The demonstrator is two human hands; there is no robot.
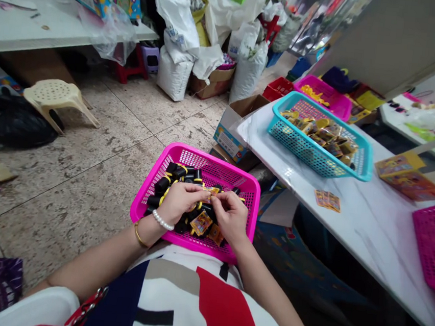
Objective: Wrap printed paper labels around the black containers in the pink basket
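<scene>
A pink plastic basket [251,202] rests on my lap, holding black cylinder-shaped pieces [161,184] with yellow bands or ends. Above it, the fingertips of my left hand [179,200] and my right hand [233,217] meet in a pinch. Between them is a small orange-yellow printed label [211,189], partly covered by the fingers. Close below my hands, an orange printed square [201,223] lies on the black pieces, with a similar one beside it.
To the right, a white marbled table [307,192] bears a blue basket [367,164] of wrapped pieces, printed orange cards [328,200] and another pink basket [430,250]. A cardboard box [230,133] stands by its corner. A beige stool [55,93] and white sacks [175,72] stand on the floor.
</scene>
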